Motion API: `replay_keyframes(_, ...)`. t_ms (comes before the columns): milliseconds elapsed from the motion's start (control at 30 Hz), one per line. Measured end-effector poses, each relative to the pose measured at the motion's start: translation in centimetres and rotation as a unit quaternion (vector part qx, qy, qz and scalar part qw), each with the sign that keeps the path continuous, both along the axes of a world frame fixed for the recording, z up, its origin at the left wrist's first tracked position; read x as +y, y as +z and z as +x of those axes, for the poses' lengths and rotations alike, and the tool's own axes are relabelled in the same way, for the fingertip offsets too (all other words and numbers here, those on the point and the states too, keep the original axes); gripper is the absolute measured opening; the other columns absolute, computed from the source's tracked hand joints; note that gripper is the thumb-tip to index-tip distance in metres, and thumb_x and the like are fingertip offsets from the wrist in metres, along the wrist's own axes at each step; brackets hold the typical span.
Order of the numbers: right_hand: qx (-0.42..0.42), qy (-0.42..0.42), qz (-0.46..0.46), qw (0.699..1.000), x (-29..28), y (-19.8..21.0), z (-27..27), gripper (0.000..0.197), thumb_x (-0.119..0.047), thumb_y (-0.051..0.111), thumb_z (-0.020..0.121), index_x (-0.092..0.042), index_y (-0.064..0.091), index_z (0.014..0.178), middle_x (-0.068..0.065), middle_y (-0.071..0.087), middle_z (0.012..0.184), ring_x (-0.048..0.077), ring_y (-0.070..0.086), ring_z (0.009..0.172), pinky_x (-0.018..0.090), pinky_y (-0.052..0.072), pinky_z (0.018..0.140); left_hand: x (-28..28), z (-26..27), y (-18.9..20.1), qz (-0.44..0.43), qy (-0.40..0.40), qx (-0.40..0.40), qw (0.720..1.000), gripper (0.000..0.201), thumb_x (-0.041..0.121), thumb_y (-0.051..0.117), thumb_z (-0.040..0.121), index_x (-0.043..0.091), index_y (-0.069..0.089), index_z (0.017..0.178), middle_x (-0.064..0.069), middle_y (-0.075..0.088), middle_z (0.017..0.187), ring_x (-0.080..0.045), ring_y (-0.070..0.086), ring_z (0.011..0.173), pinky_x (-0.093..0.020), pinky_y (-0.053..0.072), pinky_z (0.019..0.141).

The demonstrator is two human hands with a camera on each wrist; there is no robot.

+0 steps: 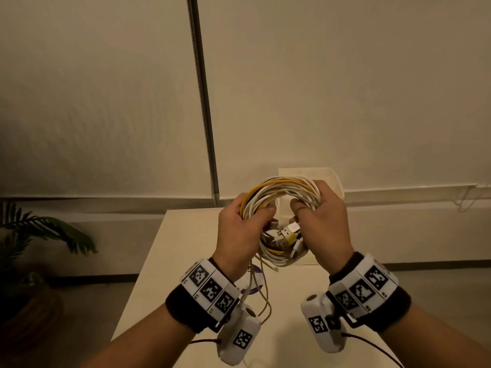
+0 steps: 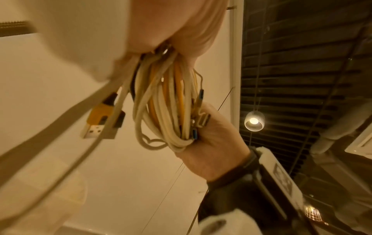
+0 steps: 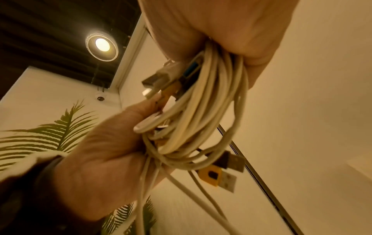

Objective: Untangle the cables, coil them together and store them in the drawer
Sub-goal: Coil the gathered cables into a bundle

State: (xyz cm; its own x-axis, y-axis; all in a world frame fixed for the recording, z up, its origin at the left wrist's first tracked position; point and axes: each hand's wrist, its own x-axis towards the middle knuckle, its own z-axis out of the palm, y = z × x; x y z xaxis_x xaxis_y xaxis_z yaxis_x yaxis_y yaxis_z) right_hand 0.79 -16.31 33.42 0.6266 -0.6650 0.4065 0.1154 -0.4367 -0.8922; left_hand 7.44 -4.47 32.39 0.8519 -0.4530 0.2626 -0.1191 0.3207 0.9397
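A coil of white and yellow cables (image 1: 281,189) is held up over the white table (image 1: 180,261). My left hand (image 1: 247,221) grips the coil's left side and my right hand (image 1: 318,219) grips its right side, thumbs through the ring. Several USB plugs (image 1: 288,232), one yellow, bunch at the coil's lower part between my hands. Loose cable ends (image 1: 261,290) hang down past my left wrist. In the left wrist view the coil (image 2: 165,103) runs to my right hand (image 2: 217,143). In the right wrist view the coil (image 3: 201,111) hangs from my right hand (image 3: 221,23), with the left hand (image 3: 100,159) below. No drawer is in view.
A pale box (image 1: 337,181) stands at the table's far edge behind the coil. A round purple-and-white thing (image 1: 252,284) lies on the table under my left wrist. A metal pole (image 1: 204,102) rises along the wall. A potted palm (image 1: 39,235) stands on the floor at left.
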Motion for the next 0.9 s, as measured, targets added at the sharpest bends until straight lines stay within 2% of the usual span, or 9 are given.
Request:
replay_keyframes(133, 0.000, 0.054, 0.057, 0.997, -0.1, -0.3, -1.3, 0.025, 0.000, 0.062, 0.084, -0.020, 0.063, 0.098, 0.007, 0.068, 0.083, 0.022, 0.070, 0.069, 0.034, 0.059, 0.063, 0.2, 0.3, 0.0, 0.030, -0.039, -0.013, 0.999, 0.012, -0.003, 0.060, 0.089, 0.002, 0.062, 0.100, -0.008, 0.052, 0.066, -0.017, 0.047, 0.050, -0.029, 0.046, 0.049)
replay_keyframes(233, 0.067, 0.127, 0.060, 0.988, -1.2, 0.6, -2.5, 0.024, -0.004, 0.069, 0.081, -0.018, 0.061, 0.100, 0.010, 0.070, 0.084, 0.020, 0.072, 0.072, 0.036, 0.059, 0.069, 0.4, 0.8, 0.4, 0.061, -0.079, -0.013, 0.995, 0.010, -0.005, 0.057, 0.090, 0.000, 0.056, 0.098, -0.007, 0.046, 0.065, -0.015, 0.039, 0.047, -0.025, 0.040, 0.045)
replay_keyframes(333, 0.166, 0.172, -0.069, 0.969, -2.9, 2.1, -3.2, 0.042, -0.015, 0.079, 0.073, -0.023, 0.058, 0.108, 0.001, 0.070, 0.091, 0.017, 0.069, 0.079, 0.035, 0.059, 0.075, 0.9, 1.6, 1.0, 0.098, -0.123, -0.028, 0.987, 0.012, -0.009, 0.054, 0.089, -0.001, 0.054, 0.097, -0.013, 0.042, 0.070, -0.016, 0.036, 0.049, -0.024, 0.036, 0.044)
replay_keyframes(467, 0.266, 0.194, -0.273, 0.904, -2.4, 3.8, -2.1, 0.072, -0.027, 0.076, 0.071, -0.032, 0.040, 0.133, -0.009, 0.063, 0.109, 0.010, 0.064, 0.089, 0.031, 0.056, 0.079, 0.9, 1.9, 2.2, 0.195, -0.197, -0.116, 0.954, 0.014, -0.008, 0.058, 0.086, 0.003, 0.057, 0.095, -0.008, 0.051, 0.069, -0.014, 0.048, 0.050, -0.024, 0.043, 0.047)
replay_keyframes(533, 0.253, 0.181, -0.322, 0.894, -2.0, 3.8, -1.2, 0.058, -0.024, 0.072, 0.073, -0.030, 0.049, 0.126, -0.007, 0.066, 0.103, 0.012, 0.064, 0.087, 0.033, 0.056, 0.077, 0.8, 1.8, 2.8, 0.236, -0.225, -0.159, 0.932, 0.023, -0.007, 0.060, 0.085, 0.006, 0.061, 0.105, -0.008, 0.060, 0.075, -0.012, 0.055, 0.055, -0.023, 0.046, 0.051)
replay_keyframes(633, 0.224, 0.169, -0.330, 0.901, -1.7, 3.5, -0.6, 0.033, -0.018, 0.066, 0.078, -0.025, 0.059, 0.110, -0.006, 0.069, 0.094, 0.013, 0.064, 0.082, 0.037, 0.055, 0.075, 0.8, 1.9, 2.9, 0.226, -0.203, -0.150, 0.941, 0.028, -0.003, 0.065, 0.083, 0.009, 0.064, 0.108, -0.014, 0.065, 0.083, -0.017, 0.061, 0.063, -0.031, 0.053, 0.059)
replay_keyframes(700, 0.213, 0.163, -0.322, 0.908, -1.6, 3.4, -0.4, 0.033, -0.011, 0.064, 0.078, -0.023, 0.061, 0.109, -0.005, 0.070, 0.093, 0.012, 0.064, 0.082, 0.032, 0.054, 0.074, 1.1, 1.9, 2.4, 0.198, -0.194, -0.116, 0.954, 0.028, 0.001, 0.069, 0.081, 0.009, 0.065, 0.107, -0.011, 0.065, 0.081, -0.018, 0.063, 0.065, -0.037, 0.054, 0.065)
replay_keyframes(800, 0.195, 0.154, -0.302, 0.920, -1.7, 3.3, -0.2, 0.032, -0.005, 0.063, 0.079, -0.023, 0.063, 0.105, -0.007, 0.069, 0.087, 0.005, 0.060, 0.073, 0.023, 0.048, 0.066, 1.5, 2.0, 1.6, 0.159, -0.216, -0.055, 0.962, 0.037, 0.009, 0.068, 0.075, 0.008, 0.063, 0.112, -0.009, 0.065, 0.085, -0.021, 0.064, 0.072, -0.032, 0.053, 0.065)
replay_keyframes(900, 0.193, 0.153, -0.298, 0.922, -1.9, 3.4, -0.2, 0.031, -0.003, 0.063, 0.078, -0.025, 0.062, 0.100, -0.008, 0.067, 0.084, 0.004, 0.059, 0.074, 0.021, 0.047, 0.064, 1.8, 2.4, 0.5, 0.136, -0.259, -0.021, 0.956, 0.045, 0.010, 0.067, 0.075, 0.008, 0.060, 0.119, -0.020, 0.065, 0.108, -0.035, 0.065, 0.096, -0.040, 0.052, 0.083)
